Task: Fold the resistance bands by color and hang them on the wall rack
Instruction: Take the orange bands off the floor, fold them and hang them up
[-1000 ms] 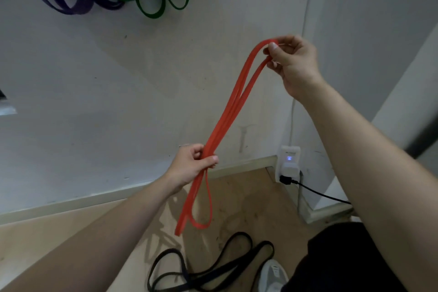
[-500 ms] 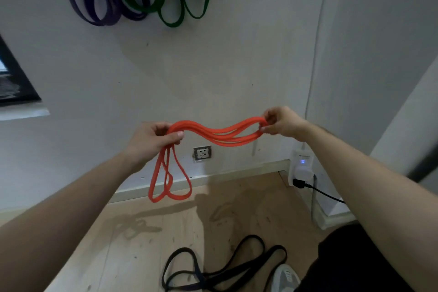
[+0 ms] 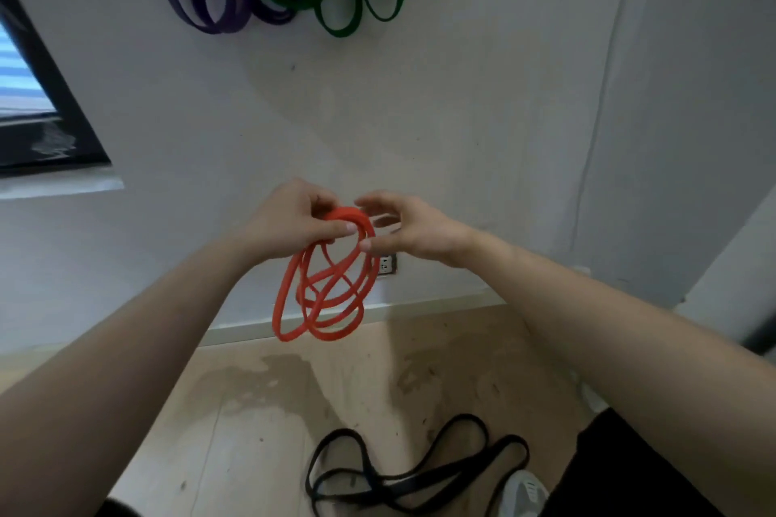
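Red loops of one band (image 3: 323, 294) hung in front of the wall, gathered at their top in the left hand (image 3: 289, 225). That hand's fingers were curled round the bundle, and the thumb pressed on it from the front. The right hand (image 3: 415, 233) was just beside the bundle with its fingers spread and nearly straight, holding nothing. Whether its thumb tip touched the band, I cannot tell. The loops below were uneven and crossed one another, some hanging lower than others.

Higher on the wall the purple bands (image 3: 210, 8) and the green bands (image 3: 342, 19) hung side by side, each colour in its own group. The rack itself was above the edge of the view. A black band (image 3: 420, 470) lay loose on the floor (image 3: 235, 411).

By my judgement, the step in hand was the end of folding the red band, with purple and green done and black not yet begun. The next move probably calls for one firm grip on all the loops together, so that none slips out. Then comes a lift up to a free place on the rack, likely to the right of the green. The crossed loops could be put in order first, or the bundle may hang untidy.
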The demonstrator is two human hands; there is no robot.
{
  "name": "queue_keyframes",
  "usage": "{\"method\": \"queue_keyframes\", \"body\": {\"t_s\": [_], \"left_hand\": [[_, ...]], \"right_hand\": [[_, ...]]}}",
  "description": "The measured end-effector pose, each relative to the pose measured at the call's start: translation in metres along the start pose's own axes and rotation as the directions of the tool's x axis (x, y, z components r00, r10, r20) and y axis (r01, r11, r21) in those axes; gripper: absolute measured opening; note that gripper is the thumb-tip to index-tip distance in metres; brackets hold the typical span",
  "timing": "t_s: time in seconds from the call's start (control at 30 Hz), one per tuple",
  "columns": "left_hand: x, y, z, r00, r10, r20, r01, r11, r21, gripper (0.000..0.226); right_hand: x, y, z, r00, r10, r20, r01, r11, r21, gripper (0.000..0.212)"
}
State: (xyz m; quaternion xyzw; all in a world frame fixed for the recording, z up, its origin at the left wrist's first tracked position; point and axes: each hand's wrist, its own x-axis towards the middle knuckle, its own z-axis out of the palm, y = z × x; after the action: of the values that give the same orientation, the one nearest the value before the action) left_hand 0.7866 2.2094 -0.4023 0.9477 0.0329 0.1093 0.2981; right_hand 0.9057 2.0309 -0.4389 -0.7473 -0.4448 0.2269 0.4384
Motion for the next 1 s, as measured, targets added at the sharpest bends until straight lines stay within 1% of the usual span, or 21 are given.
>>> {"method": "queue_keyframes", "body": {"t_s": [0.07,0.13,0.2,0.23,0.27,0.33,0.43,0.53,0.6,0.67,0.77,0.87,0.93,1.0], "left_hand": [[-0.002,0.001,-0.009,1.000,0.017,0.019,-0.018,0.998,0.054,0.005],[-0.005,-0.001,-0.018,1.000,0.013,0.017,-0.014,0.998,0.057,0.009],[-0.009,-0.003,-0.024,1.000,-0.006,-0.004,0.006,1.000,-0.007,0.028],[-0.012,-0.004,-0.026,0.999,-0.021,-0.027,0.020,0.999,-0.044,0.033],[-0.014,-0.005,-0.027,0.998,-0.033,-0.052,0.029,0.997,-0.073,0.034],[-0.014,-0.005,-0.029,0.996,-0.054,-0.076,0.046,0.993,-0.109,0.028],[-0.013,0.007,-0.027,0.996,-0.069,-0.050,0.059,0.982,-0.179,0.017],[-0.008,0.024,-0.028,0.998,-0.029,-0.052,0.013,0.962,-0.274,0.012],[-0.002,0.036,-0.036,0.995,-0.036,-0.093,-0.003,0.922,-0.387,0.015],[0.007,0.050,-0.050,0.985,-0.063,-0.158,-0.025,0.868,-0.497,0.023],[0.026,0.078,-0.074,0.961,-0.091,-0.262,-0.090,0.792,-0.604,0.028],[0.051,0.107,-0.099,0.938,-0.088,-0.334,-0.156,0.755,-0.637,0.024],[0.068,0.124,-0.114,0.920,-0.084,-0.383,-0.199,0.743,-0.639,0.022],[0.086,0.140,-0.128,0.894,-0.102,-0.436,-0.234,0.724,-0.649,0.025]], "right_hand": [[0.005,-0.007,0.020,0.997,-0.071,-0.016,0.071,0.997,0.014,0.056],[0.008,-0.013,0.032,0.992,-0.113,-0.050,0.114,0.993,0.012,0.038],[0.010,-0.017,0.032,0.991,-0.109,-0.077,0.115,0.990,0.078,0.026],[0.011,-0.018,0.029,0.991,-0.099,-0.093,0.110,0.986,0.122,0.020],[0.010,-0.022,0.024,0.989,-0.094,-0.112,0.111,0.982,0.154,0.015],[0.006,-0.029,0.011,0.985,-0.093,-0.144,0.120,0.974,0.190,0.009],[-0.004,-0.048,-0.009,0.976,-0.118,-0.183,0.159,0.959,0.233,0.010],[-0.012,-0.068,-0.029,0.953,-0.155,-0.261,0.228,0.932,0.281,0.006],[-0.014,-0.080,-0.042,0.928,-0.177,-0.328,0.275,0.919,0.283,0.003],[-0.014,-0.093,-0.059,0.905,-0.189,-0.381,0.310,0.907,0.284,0.002],[-0.010,-0.118,-0.091,0.880,-0.197,-0.433,0.347,0.887,0.303,0.010],[-0.003,-0.146,-0.128,0.864,-0.209,-0.458,0.383,0.863,0.330,0.016],[0.003,-0.165,-0.150,0.844,-0.220,-0.488,0.386,0.882,0.270,0.020],[0.009,-0.181,-0.169,0.806,-0.242,-0.539,0.398,0.897,0.192,0.021]]}}
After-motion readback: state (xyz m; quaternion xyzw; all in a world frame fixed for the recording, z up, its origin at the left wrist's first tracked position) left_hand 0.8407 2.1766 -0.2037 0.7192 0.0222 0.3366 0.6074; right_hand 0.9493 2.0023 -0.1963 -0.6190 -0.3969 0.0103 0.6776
